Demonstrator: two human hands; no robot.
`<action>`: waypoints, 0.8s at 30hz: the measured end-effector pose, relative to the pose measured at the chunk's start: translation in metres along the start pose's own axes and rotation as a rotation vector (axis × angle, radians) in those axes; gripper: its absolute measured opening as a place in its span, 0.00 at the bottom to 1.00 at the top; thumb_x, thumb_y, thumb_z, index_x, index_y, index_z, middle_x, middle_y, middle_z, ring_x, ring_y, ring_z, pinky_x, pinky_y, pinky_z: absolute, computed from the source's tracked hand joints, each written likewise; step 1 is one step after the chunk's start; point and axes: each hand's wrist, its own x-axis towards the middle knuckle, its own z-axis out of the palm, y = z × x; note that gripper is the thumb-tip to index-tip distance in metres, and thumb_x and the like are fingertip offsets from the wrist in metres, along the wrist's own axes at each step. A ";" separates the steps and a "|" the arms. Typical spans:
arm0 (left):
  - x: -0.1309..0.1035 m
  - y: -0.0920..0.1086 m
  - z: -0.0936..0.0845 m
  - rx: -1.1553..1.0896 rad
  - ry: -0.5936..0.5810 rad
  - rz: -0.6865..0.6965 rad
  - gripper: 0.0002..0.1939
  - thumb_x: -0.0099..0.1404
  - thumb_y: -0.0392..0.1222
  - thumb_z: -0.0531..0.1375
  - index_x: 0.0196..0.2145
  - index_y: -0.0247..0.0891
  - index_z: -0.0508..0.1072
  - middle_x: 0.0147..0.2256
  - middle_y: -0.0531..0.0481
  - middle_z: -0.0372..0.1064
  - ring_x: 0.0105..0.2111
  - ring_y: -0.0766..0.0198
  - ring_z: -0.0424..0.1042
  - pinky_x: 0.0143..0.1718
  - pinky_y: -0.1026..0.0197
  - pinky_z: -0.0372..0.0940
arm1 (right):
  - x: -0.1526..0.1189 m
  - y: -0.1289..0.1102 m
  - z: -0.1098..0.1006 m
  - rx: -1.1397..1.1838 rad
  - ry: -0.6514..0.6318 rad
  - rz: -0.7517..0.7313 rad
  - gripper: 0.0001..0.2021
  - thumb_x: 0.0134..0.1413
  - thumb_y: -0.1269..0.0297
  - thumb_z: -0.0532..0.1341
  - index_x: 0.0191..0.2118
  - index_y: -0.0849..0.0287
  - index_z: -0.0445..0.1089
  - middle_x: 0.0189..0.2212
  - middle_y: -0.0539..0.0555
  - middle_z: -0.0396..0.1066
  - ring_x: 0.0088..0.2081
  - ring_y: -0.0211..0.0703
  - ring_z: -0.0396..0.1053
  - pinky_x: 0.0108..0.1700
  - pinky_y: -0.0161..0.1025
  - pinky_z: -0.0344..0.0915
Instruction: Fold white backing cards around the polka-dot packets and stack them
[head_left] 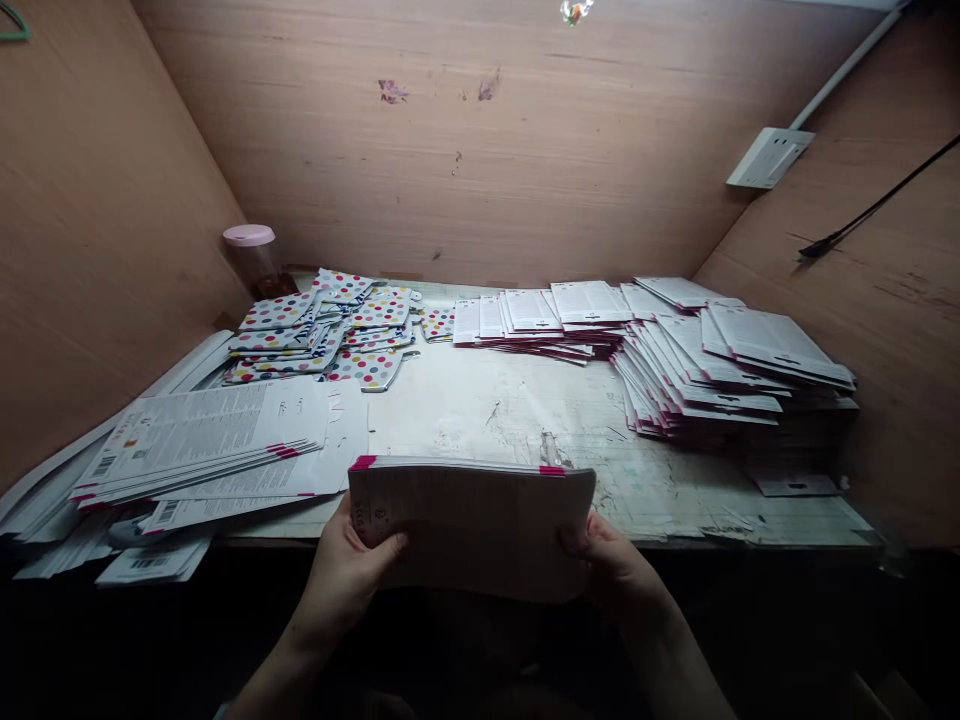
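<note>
A stack of printed cards (472,530) with magenta edge marks is held between my two hands, at the table's front edge. My left hand (356,560) grips its left end, thumb lying across the near face. On the right end, my right hand (611,560) is closed with its thumb on the same face. The fingers behind the stack are hidden. To the left lie more flat printed cards (202,430) in a loose fanned pile, with barcodes and magenta edges showing.
Polka-dot fabric pieces (367,310) are piled at the back left, beside a pink-lidded container (251,255). Folded card packs (697,360) are heaped at the back and right. Wooden panels (450,150) enclose the table; a white socket (771,158) and black cable (877,205) are on the right.
</note>
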 end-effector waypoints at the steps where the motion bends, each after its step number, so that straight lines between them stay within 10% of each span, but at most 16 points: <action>1: 0.000 0.000 0.000 0.004 -0.008 -0.007 0.30 0.46 0.44 0.72 0.46 0.34 0.68 0.38 0.44 0.78 0.40 0.52 0.78 0.39 0.59 0.74 | -0.001 0.001 -0.001 -0.003 -0.006 -0.006 0.24 0.43 0.55 0.71 0.47 0.59 0.74 0.40 0.60 0.77 0.45 0.56 0.73 0.48 0.48 0.68; 9: -0.007 -0.005 0.006 0.033 -0.028 -0.030 0.27 0.50 0.43 0.72 0.45 0.35 0.66 0.39 0.44 0.78 0.40 0.53 0.78 0.42 0.57 0.73 | -0.006 0.002 0.002 -0.110 0.177 0.023 0.22 0.41 0.57 0.73 0.43 0.59 0.75 0.38 0.57 0.78 0.42 0.52 0.75 0.48 0.45 0.68; 18: -0.011 -0.004 0.008 -0.032 -0.064 -0.171 0.29 0.45 0.44 0.73 0.43 0.36 0.68 0.37 0.45 0.78 0.40 0.51 0.78 0.41 0.55 0.73 | -0.013 0.021 -0.007 -0.133 0.061 0.004 0.31 0.31 0.49 0.75 0.43 0.60 0.73 0.37 0.59 0.77 0.42 0.59 0.74 0.45 0.49 0.69; 24: -0.031 0.002 0.011 -0.059 -0.019 -0.205 0.26 0.43 0.44 0.74 0.39 0.36 0.70 0.36 0.46 0.79 0.39 0.51 0.78 0.39 0.57 0.74 | -0.023 0.017 0.000 -0.704 0.482 -0.308 0.26 0.45 0.57 0.70 0.49 0.55 0.64 0.41 0.56 0.70 0.41 0.49 0.70 0.42 0.45 0.68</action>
